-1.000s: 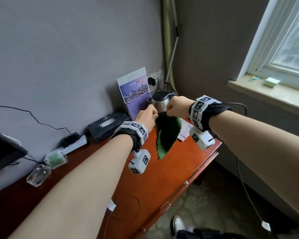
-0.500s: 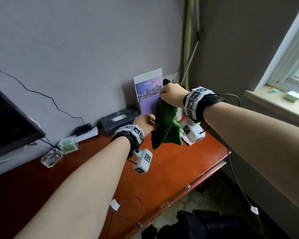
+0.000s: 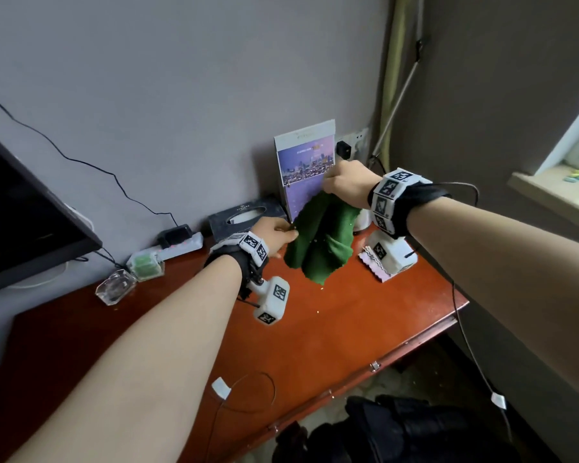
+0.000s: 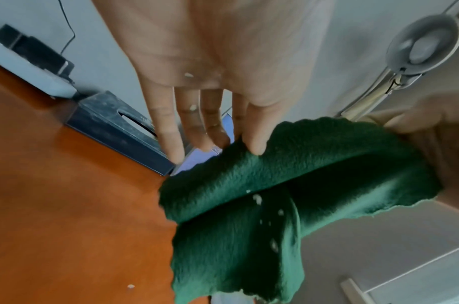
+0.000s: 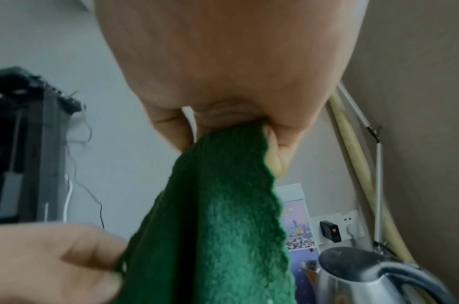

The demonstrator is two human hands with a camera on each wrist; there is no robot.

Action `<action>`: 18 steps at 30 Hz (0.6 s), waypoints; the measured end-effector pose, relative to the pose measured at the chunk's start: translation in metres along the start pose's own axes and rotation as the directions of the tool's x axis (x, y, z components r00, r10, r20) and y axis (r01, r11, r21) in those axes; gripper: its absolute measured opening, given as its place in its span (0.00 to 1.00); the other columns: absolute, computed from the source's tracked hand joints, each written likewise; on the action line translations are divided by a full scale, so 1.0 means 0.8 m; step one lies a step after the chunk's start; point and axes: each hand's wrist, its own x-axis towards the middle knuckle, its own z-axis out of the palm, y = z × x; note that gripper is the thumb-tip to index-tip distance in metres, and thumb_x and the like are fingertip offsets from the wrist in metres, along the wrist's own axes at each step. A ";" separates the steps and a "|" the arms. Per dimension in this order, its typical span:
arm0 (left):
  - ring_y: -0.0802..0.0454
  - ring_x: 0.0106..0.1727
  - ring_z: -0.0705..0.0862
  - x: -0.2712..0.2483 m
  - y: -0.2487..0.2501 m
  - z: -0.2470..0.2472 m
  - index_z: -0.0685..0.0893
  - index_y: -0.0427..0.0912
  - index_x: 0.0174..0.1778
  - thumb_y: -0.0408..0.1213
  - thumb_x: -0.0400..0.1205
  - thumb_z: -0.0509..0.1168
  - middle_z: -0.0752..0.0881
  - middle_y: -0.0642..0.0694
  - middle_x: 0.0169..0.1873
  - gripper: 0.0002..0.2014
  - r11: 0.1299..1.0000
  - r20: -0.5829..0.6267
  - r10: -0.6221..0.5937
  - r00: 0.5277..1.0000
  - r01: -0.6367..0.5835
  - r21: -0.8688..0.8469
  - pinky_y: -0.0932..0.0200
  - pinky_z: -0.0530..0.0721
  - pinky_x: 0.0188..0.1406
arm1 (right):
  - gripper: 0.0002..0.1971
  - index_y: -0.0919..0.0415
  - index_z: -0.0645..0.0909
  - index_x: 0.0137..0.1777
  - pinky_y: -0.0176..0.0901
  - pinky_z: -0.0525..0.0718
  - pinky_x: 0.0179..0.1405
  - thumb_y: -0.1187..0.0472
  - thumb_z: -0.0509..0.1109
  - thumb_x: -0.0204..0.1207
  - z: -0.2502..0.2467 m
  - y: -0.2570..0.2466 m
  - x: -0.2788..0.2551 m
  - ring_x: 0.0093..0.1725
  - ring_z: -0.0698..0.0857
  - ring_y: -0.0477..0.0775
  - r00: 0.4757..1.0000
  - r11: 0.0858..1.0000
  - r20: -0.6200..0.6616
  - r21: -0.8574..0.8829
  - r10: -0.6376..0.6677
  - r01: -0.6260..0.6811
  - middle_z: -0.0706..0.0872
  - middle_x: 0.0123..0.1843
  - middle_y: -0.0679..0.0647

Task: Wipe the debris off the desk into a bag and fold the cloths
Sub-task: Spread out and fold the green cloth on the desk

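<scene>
Reddish wood desk point(image 3: 331, 345) sits against a grey wall point(image 3: 181, 95), window sill point(image 3: 555, 192) off to the right. Dark screen point(image 3: 20, 228) far left, black tissue box point(image 3: 244, 217) and a purple city card point(image 3: 306, 172) at the back, steel kettle point(image 5: 374, 275) right. The fuzzy green cloth point(image 3: 321, 242), speckled with pale crumbs, hangs above the desk: right hand point(image 3: 346, 183) bunches its top in curled fingers, left hand point(image 3: 274, 237) pinches the left edge lower down.
</scene>
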 end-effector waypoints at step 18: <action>0.54 0.44 0.84 -0.020 -0.064 -0.074 0.92 0.45 0.51 0.36 0.77 0.75 0.87 0.50 0.38 0.08 0.884 -0.196 0.116 0.974 -0.011 0.467 0.65 0.77 0.48 | 0.14 0.62 0.87 0.55 0.43 0.79 0.50 0.56 0.76 0.73 0.041 0.021 0.031 0.54 0.84 0.61 0.999 0.995 -0.040 -0.090 -0.037 0.033 0.88 0.52 0.61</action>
